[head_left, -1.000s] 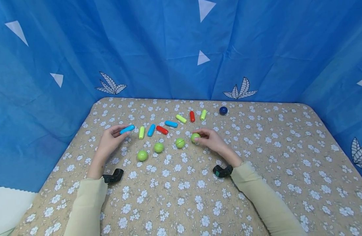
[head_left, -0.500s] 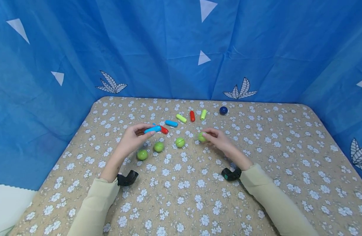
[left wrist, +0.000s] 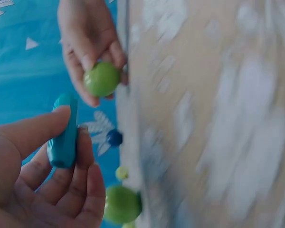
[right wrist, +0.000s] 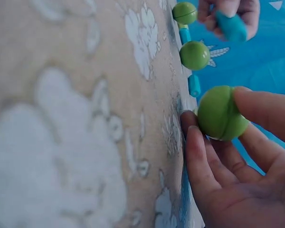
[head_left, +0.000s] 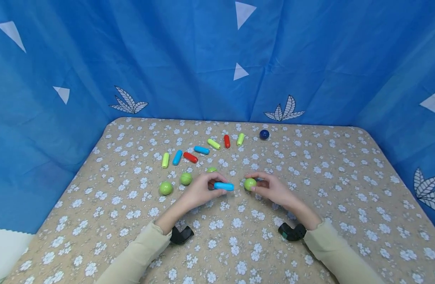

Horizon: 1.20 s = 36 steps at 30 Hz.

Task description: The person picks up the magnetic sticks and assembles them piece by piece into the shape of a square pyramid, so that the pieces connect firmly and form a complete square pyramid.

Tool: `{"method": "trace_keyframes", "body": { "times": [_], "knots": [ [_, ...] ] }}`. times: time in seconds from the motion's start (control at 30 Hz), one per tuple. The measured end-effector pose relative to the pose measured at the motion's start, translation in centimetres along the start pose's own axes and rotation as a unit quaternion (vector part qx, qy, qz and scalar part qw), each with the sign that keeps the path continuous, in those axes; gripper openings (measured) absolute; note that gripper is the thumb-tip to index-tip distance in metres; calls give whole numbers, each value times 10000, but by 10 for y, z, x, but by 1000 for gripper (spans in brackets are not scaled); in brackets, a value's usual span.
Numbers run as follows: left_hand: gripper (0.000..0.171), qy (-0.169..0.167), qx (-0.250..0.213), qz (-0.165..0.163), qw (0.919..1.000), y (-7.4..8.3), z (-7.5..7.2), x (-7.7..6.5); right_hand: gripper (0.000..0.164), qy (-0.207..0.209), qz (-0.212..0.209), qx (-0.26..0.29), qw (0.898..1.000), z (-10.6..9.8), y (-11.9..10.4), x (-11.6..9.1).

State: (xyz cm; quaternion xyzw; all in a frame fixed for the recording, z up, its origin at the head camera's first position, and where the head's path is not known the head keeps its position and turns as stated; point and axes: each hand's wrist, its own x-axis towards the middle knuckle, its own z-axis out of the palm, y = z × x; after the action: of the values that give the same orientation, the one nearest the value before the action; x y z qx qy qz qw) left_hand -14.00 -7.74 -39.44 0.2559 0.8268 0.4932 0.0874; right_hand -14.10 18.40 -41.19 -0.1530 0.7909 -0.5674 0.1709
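Note:
My left hand pinches a bright blue ribbed cylinder between thumb and fingers, lifted off the table. Facing it, my right hand grips a green ball with a seam line, seen close in the right wrist view. A small gap separates the cylinder from the ball. Two more green balls, one and another, lie left of my left hand. A further green ball is partly hidden behind the left hand's fingers.
Behind the hands lie short cylinders: yellow-green, blue, red and several others. A dark blue ball sits near the far edge. A floral cloth covers the table, and a blue curtain hangs behind it.
My left hand has carried the blue cylinder rightward and nearer to me. The right hand has moved slightly right and nearer with its green ball. The two hands are closer together.

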Motion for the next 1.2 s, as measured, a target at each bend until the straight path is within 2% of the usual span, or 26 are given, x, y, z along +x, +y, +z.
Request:
{"method": "trace_keyframes", "body": {
  "times": [0.17,0.4,0.57,0.7,0.9,1.2],
  "knots": [
    [17,168,-45,-92,9998,-4,15,3,34,-145,-232,195,9994,2,3,-5],
    [16,248,-206,-263,9991,-12,23,-1,39,-334,-434,213,9983,10,7,-8],
    [18,212,-229,-169,9994,-18,30,-2,38,-409,-551,492,9964,19,11,-8],
    [19,314,-295,-90,9990,-18,32,1,40,-414,-575,562,9959,23,7,-5],
    [20,384,-428,-70,9983,-18,31,0,39,-227,-553,208,9980,22,7,-4],
    [18,460,-599,-357,9965,-22,24,-1,37,67,-568,-539,9969,15,10,-3]
  ]
}}
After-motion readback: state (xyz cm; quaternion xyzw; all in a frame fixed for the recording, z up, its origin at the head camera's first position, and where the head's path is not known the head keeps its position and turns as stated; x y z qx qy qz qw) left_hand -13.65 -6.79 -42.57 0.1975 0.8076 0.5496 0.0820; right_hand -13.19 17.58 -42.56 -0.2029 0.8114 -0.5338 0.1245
